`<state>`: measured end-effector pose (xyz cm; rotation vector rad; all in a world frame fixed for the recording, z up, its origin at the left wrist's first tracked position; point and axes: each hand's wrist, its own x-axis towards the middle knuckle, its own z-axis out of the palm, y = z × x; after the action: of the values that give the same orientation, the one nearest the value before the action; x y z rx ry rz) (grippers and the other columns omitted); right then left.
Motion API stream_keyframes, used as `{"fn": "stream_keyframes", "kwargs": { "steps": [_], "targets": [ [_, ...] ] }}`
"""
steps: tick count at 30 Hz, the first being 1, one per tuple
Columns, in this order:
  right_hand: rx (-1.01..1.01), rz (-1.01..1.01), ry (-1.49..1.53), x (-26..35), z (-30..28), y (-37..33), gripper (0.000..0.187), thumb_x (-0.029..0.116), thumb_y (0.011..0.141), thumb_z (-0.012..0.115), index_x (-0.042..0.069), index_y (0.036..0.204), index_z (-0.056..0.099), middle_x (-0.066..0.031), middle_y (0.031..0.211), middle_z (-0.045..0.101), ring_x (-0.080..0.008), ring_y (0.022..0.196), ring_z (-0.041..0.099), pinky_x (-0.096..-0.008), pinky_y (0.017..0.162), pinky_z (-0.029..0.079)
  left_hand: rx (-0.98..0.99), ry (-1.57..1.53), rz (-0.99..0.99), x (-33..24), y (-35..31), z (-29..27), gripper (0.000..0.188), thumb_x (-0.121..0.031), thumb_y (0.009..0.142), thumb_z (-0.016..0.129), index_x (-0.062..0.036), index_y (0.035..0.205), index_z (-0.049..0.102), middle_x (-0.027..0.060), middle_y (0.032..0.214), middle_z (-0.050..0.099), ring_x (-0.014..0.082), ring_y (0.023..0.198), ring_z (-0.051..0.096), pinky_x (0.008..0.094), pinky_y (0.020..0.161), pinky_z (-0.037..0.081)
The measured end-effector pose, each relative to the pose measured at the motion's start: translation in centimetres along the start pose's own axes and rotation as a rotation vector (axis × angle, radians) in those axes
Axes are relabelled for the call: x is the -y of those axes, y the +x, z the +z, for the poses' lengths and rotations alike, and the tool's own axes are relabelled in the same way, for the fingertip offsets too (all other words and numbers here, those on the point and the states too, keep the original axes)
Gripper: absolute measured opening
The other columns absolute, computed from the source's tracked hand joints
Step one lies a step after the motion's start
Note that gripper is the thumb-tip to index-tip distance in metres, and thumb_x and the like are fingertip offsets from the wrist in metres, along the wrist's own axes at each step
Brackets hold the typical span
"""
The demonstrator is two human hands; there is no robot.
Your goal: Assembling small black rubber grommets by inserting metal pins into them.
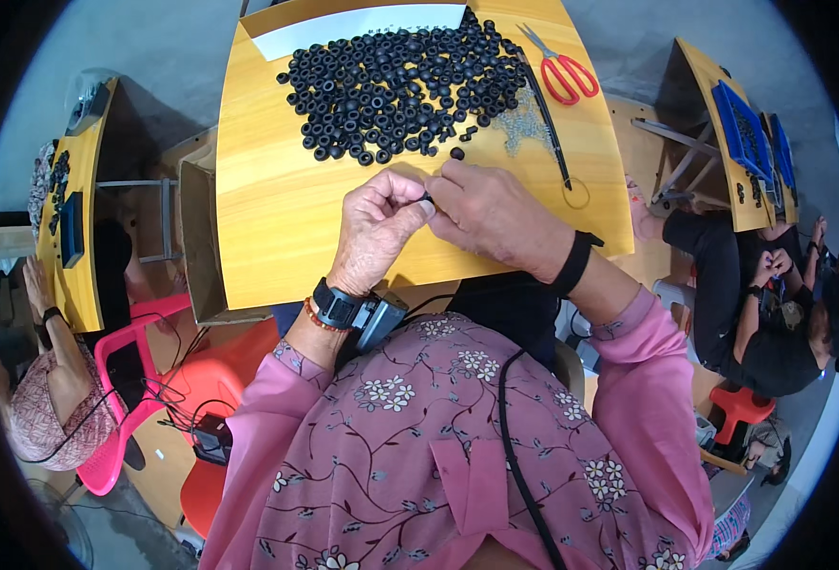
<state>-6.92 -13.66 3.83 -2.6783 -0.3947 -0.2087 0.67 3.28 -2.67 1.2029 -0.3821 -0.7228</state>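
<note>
My left hand [379, 228] and my right hand [500, 214] meet over the near part of the yellow table [277, 228]. Their fingertips pinch a small black piece [427, 198], mostly covered by the fingers. Just beyond the right hand's knuckles lies a single black round piece [457, 153]. Farther back spreads a large heap of small black ring-like pieces [381, 90], many with a hole in the middle. To the right of the heap sits a little pile of clear small bits [522, 126].
Scissors with red handles [569, 79] lie at the far right, beside a thin black rod [548, 119] ending in a fine loop. An open box [358, 28] stands at the back edge. Other people work at tables on both sides; a pink chair [120, 380] is at left.
</note>
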Motion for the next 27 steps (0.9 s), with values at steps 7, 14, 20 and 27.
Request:
{"fn": "stream_keyframes", "kwargs": {
  "steps": [7, 14, 20, 27],
  "targets": [
    [-0.068, -0.007, 0.020, -0.2, 0.2, -0.5, 0.020, 0.016, 0.085, 0.067, -0.001, 0.094, 0.060, -0.0132, 0.082, 0.056, -0.0312, 0.073, 0.062, -0.0417, 0.063, 0.052, 0.016, 0.062, -0.004, -0.7, 0.1, 0.6, 0.008, 0.005, 0.090, 0.066, -0.0014, 0.093, 0.062, 0.0005, 0.090, 0.064, 0.0057, 0.082, 0.058, 0.0225, 0.078, 0.049],
    [-0.061, -0.006, -0.008, -0.5, 1.1, -0.8, 0.022, 0.018, 0.086, 0.067, -0.001, 0.094, 0.060, -0.0126, 0.084, 0.056, -0.0308, 0.077, 0.063, -0.0411, 0.065, 0.053, 0.054, 0.082, 0.026, 0.0, 0.1, 0.3, 0.009, 0.006, 0.089, 0.066, -0.0014, 0.090, 0.061, 0.0003, 0.090, 0.064, 0.0055, 0.082, 0.057, 0.0228, 0.077, 0.049],
    [0.041, -0.047, -0.002, -1.1, 0.2, -0.6, 0.023, 0.020, 0.087, 0.067, -0.001, 0.092, 0.058, -0.0141, 0.086, 0.058, -0.0322, 0.079, 0.064, -0.0423, 0.068, 0.053, 0.050, 0.149, 0.047, 0.0, 0.3, 0.4, 0.010, 0.009, 0.087, 0.065, 0.0001, 0.090, 0.061, 0.0013, 0.093, 0.065, 0.0071, 0.082, 0.058, 0.0240, 0.077, 0.051],
    [0.139, -0.150, -0.112, -1.3, -0.5, 0.1, 0.016, 0.012, 0.085, 0.062, -0.002, 0.090, 0.057, -0.0165, 0.083, 0.060, -0.0348, 0.073, 0.066, -0.0439, 0.065, 0.053, 0.049, 0.124, -0.002, 0.1, 0.9, 0.3, 0.013, 0.013, 0.085, 0.064, 0.0013, 0.091, 0.063, 0.0033, 0.097, 0.066, 0.0088, 0.085, 0.060, 0.0254, 0.078, 0.052]
  ]
}}
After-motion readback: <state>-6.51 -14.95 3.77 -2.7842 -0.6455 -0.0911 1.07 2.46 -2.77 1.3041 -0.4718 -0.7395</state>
